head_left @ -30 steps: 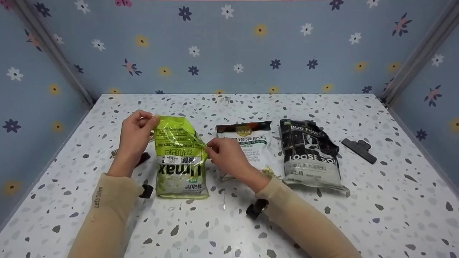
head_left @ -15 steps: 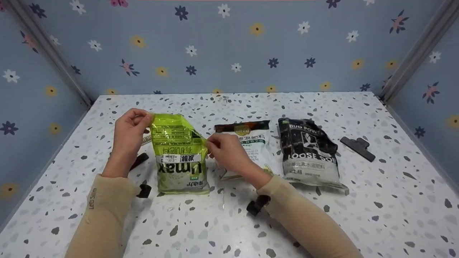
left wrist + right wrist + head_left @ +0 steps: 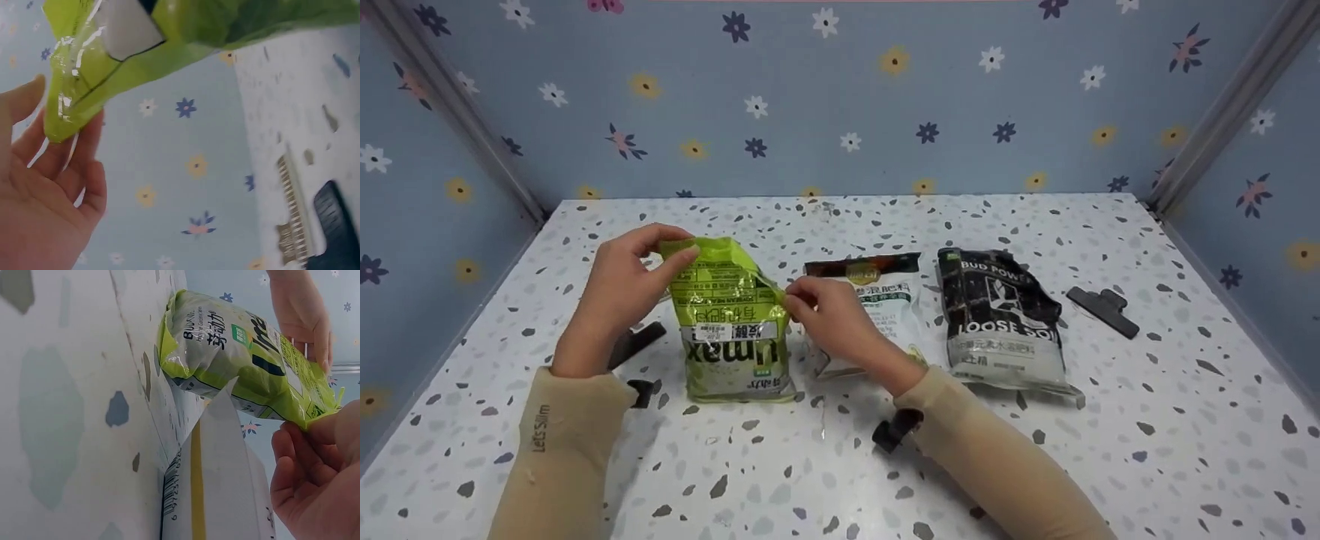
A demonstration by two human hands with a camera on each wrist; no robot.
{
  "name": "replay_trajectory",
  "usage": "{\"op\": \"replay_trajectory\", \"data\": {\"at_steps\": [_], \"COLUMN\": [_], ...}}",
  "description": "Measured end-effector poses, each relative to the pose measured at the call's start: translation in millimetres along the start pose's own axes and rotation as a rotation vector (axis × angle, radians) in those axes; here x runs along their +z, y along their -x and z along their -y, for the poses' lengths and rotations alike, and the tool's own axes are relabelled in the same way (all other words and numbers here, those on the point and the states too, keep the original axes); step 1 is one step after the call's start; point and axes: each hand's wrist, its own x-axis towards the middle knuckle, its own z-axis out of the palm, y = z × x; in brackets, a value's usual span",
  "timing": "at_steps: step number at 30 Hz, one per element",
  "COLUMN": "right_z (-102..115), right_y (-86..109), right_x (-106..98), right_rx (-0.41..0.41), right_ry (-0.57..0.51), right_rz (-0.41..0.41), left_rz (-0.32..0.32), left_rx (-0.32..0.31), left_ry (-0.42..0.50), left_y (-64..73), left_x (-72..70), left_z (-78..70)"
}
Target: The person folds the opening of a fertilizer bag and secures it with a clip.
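Observation:
A lime-green fertilizer bag (image 3: pixel 735 330), its print upside down, stands on the table between both hands. My left hand (image 3: pixel 634 274) is at its top left corner. In the left wrist view the fingers (image 3: pixel 84 149) lie behind that corner, and the thumb stands a little apart from the film. My right hand (image 3: pixel 832 311) pinches the upper right edge of the bag between thumb and fingertips. From the right wrist view, the bag (image 3: pixel 225 343) shows its lower front. The bag's mouth is folded or slack; its inside is hidden.
To the right lie a white fertilizer bag (image 3: pixel 877 300), partly behind my right hand, a black-and-grey LOOSE SOIL bag (image 3: pixel 1005 322) and a black clip (image 3: pixel 1104 311). By my left wrist lies a dark object (image 3: pixel 637 345); a brown toothed strip (image 3: pixel 292 208) lies beside it.
The bag's upper part has shifted slightly left. My left hand has moved from a pinch at the corner to fingers behind it with thumb apart. The right hand keeps its pinch.

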Motion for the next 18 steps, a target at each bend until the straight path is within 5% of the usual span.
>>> {"op": "replay_trajectory", "data": {"at_steps": [5,10,18], "right_z": [-1,-2,-5], "right_y": [-4.0,-5.1,-2.7], "right_x": [0,-2,-3], "right_rx": [-0.031,0.0,-0.01], "right_ry": [0.023,0.019,0.017], "right_rz": [0.017,0.009,-0.004], "left_rz": [0.109,0.233,0.215], "left_rx": [0.091,0.133,0.204], "left_ry": [-0.189,-0.175,-0.167], "left_y": [-14.5,-28.7,-26.9], "left_x": [-3.0,8.9,17.6], "left_z": [-19.9,-34.8,-38.5]}}
